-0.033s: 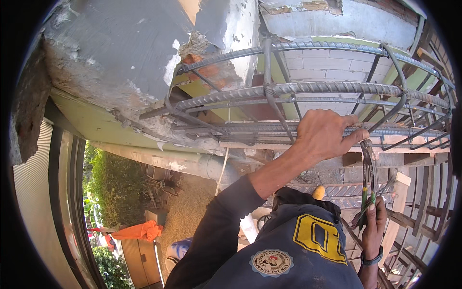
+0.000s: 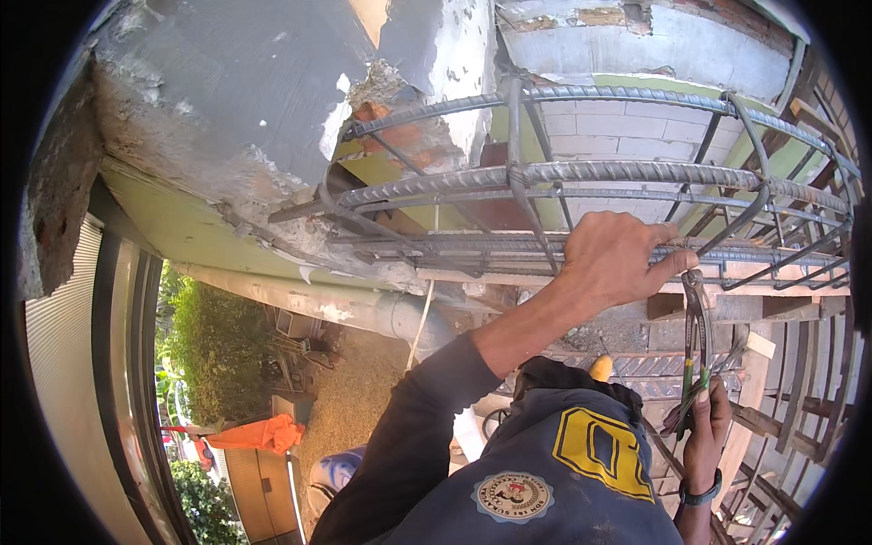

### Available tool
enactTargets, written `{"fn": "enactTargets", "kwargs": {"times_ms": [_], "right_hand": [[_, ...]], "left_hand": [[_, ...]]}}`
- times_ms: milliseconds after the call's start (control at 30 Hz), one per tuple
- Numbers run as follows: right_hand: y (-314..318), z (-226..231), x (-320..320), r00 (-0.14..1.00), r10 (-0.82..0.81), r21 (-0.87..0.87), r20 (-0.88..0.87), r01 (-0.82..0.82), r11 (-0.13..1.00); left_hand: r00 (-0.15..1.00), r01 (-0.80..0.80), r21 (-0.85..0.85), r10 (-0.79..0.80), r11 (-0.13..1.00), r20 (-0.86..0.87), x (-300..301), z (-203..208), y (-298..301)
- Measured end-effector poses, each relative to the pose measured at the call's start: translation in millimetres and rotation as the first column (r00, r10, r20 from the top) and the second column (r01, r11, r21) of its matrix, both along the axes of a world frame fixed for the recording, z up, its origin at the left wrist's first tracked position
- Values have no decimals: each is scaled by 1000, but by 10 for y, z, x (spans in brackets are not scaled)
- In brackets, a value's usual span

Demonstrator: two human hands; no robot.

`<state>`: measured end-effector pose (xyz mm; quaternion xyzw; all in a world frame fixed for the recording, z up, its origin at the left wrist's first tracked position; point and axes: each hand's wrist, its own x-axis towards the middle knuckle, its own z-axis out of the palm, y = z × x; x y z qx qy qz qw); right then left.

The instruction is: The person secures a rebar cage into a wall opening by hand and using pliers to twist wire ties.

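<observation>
A cage of ribbed steel rebar (image 2: 627, 173), with bent stirrups (image 2: 520, 173), runs from the broken wall toward the right. My left hand (image 2: 613, 259) reaches over its lower bars, thumb on the near side and index finger along the top; the other fingertips are hidden. Below the left thumb tip, the jaws of a pair of pincers (image 2: 697, 318) point up at the cage. My right hand (image 2: 708, 422) is closed around their green handles. A bundle of thin wire (image 2: 677, 418) sticks out beside the same hand. Whether the jaws grip a wire is too small to tell.
Chipped grey concrete (image 2: 236, 100) stands at upper left, a pale block wall (image 2: 627, 127) behind the cage. Under the bars is a wooden plank (image 2: 581, 280); timber framing (image 2: 763, 418) fills the right. Far below lie gravelly ground (image 2: 359, 381) and an orange cloth (image 2: 263, 434).
The view has shifted slightly, so the cage sits a little lower. The pincers' handles look slightly farther apart. My left hand stays on the bars.
</observation>
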<state>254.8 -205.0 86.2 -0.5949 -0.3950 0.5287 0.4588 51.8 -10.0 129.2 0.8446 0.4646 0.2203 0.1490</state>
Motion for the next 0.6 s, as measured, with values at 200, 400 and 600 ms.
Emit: {"fn": "enactTargets", "kwargs": {"times_ms": [200, 400, 600], "right_hand": [[-22, -34, 5, 994, 23, 65, 107, -30, 997], [51, 7, 17, 995, 46, 47, 88, -50, 998], [17, -14, 11, 986, 56, 78, 155, -69, 995]], "left_hand": [[1000, 1, -9, -1, 1000, -16, -42, -38, 5], [1000, 12, 18, -13, 1000, 22, 9, -26, 69], [1000, -13, 15, 13, 1000, 1, -1, -44, 31]]}}
